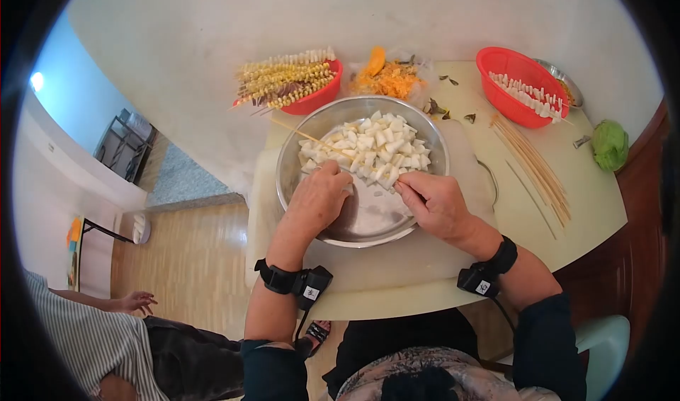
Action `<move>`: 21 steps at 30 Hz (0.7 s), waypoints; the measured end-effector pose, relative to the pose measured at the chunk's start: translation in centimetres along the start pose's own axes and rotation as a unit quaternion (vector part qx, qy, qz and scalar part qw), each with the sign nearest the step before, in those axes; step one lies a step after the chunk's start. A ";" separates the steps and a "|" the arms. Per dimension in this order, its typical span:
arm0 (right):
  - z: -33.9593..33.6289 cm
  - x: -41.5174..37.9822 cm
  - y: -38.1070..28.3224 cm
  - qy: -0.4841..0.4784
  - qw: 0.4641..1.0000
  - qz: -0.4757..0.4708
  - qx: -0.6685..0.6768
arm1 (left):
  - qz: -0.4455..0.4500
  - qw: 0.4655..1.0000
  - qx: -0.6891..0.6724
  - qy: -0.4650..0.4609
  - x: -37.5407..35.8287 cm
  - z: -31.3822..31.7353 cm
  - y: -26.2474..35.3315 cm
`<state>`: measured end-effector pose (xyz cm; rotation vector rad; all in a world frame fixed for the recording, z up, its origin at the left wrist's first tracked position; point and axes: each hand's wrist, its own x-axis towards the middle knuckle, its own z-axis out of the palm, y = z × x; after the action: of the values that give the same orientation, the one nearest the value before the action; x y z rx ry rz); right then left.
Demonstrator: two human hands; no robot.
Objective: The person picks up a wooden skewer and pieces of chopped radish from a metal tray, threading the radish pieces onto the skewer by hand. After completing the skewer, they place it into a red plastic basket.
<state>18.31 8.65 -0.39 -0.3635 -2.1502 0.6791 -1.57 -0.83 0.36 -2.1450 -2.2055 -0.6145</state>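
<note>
Left hand point(317, 196) clamped on a skewer point(312, 138), right hand point(433, 201) pinching white cubes point(368, 150) in steel bowl point(297, 188)

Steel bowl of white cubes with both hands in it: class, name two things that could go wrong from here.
The skewer in the left hand points near the right hand, so it might prick a finger. The steel bowl overhangs the table edge slightly, so pressing down could tip it.

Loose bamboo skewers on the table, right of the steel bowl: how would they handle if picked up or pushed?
The bamboo skewers look thin and long, so probably light and somewhat bendy. Being round sticks lying loose on the table, a push would likely roll or scatter them. Pinching one singly may be fiddly.
</note>
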 end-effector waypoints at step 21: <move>0.1 -0.1 0.2 0.001 1.000 -0.010 -0.002 | -0.003 0.999 -0.047 0.015 0.0 0.0 -0.5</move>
<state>18.27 8.73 -0.59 -0.3441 -2.1508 0.6618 -2.09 -0.84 0.17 -2.1570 -2.2116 -0.7603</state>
